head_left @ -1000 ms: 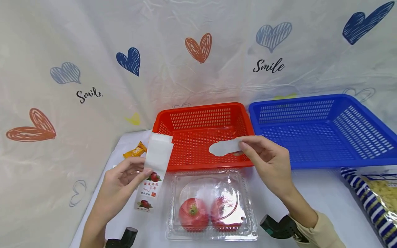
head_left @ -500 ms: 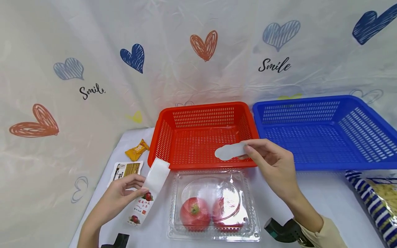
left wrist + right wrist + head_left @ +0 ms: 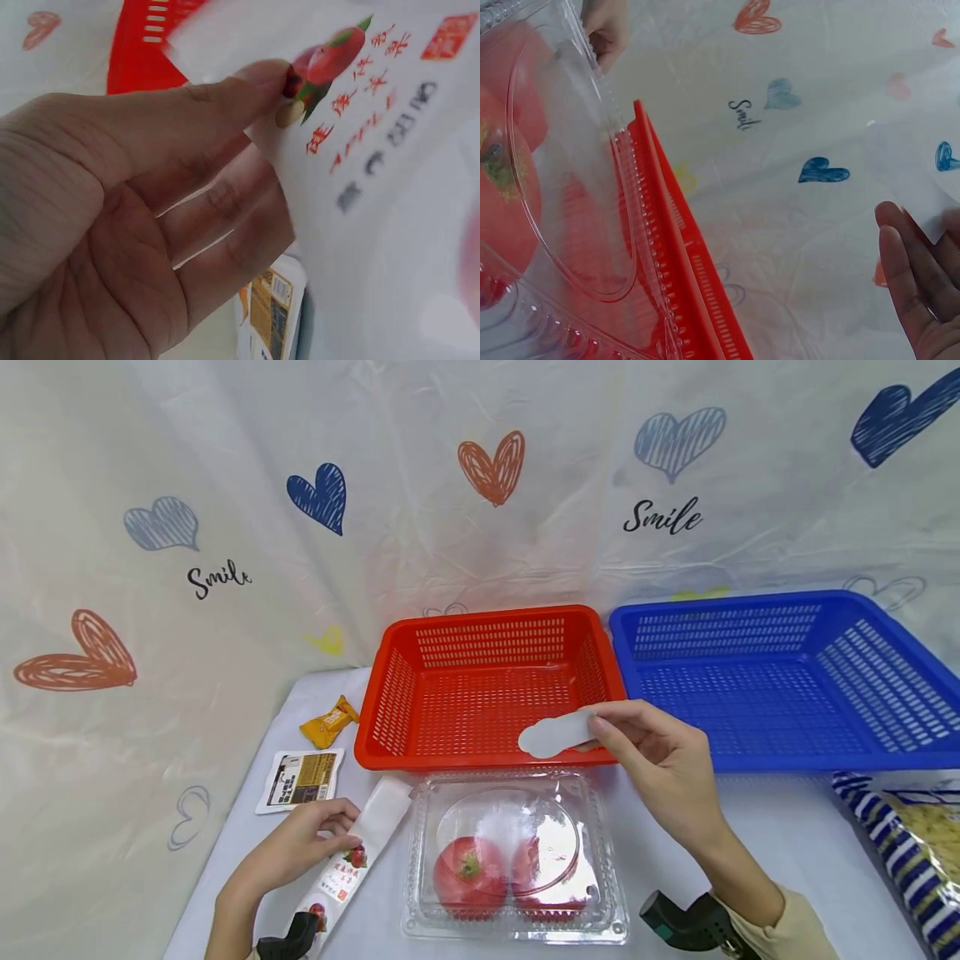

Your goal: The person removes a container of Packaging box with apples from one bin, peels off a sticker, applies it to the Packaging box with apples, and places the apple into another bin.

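Observation:
My left hand [image 3: 300, 839] pinches a long white strip of apple labels [image 3: 339, 878], low over the table at the left. In the left wrist view, the thumb lies on top of the strip [image 3: 330, 150], beside a printed apple and red lettering. My right hand [image 3: 660, 760] pinches one end of a scalloped label [image 3: 555, 735], its plain pale side showing, above the front of the red basket. Between the hands, a clear plastic clamshell box [image 3: 517, 793] with its lid down holds two red apples [image 3: 470, 870].
The red basket [image 3: 487, 762] stands behind the box, with a blue basket [image 3: 765, 762] to its right. A yellow-wrapped snack [image 3: 330, 722] and a small flat packet [image 3: 302, 778] lie at the left. A striped bag [image 3: 892, 852] of yellow pieces is at the right edge.
My left hand has moved down and toward me with the strip, which now lies lower and uncovers the flat packet. The right hand keeps hold of the label and has barely moved.

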Demonstrator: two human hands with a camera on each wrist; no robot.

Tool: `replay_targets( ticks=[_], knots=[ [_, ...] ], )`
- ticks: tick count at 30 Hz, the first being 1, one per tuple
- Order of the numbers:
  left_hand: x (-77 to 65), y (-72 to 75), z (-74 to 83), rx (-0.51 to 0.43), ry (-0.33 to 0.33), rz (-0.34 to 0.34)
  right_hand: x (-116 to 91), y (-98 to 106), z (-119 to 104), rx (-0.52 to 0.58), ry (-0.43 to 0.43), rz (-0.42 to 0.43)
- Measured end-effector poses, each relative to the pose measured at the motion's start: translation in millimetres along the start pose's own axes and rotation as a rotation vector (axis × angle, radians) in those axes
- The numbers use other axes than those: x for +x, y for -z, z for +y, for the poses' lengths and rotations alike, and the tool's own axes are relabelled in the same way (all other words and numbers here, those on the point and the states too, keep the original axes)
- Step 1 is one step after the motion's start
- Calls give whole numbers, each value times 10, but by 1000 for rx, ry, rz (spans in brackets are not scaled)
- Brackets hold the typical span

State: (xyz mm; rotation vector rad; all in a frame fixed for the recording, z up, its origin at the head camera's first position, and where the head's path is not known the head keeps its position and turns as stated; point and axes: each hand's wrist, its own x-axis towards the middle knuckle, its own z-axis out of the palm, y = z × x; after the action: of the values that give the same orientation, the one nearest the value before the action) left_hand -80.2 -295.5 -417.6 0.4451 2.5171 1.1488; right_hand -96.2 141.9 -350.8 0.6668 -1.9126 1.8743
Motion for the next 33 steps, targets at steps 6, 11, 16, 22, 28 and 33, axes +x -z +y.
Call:
replay_targets(
  ticks=[6,11,16,22,28,33],
  knots=[
    [102,-20,-34,-8,31,-31,-8,3,-17,0,3,3],
    [167,-22,-26,-38,35,-65,0,13,-41,-94,-13,-16],
    [232,-36,-17,-45,12,-73,4,25,-52,-97,-21,-27],
    [304,-81,-40,-23,-14,-18,-26,12,-37,-37,-35,-24],
    [328,-129,-50,27,11,42,-51,2,-19,-60,-58,-41],
    [350,-145,-19,43,2,44,-52,-1,-16,-60,-48,-36]
  ],
)
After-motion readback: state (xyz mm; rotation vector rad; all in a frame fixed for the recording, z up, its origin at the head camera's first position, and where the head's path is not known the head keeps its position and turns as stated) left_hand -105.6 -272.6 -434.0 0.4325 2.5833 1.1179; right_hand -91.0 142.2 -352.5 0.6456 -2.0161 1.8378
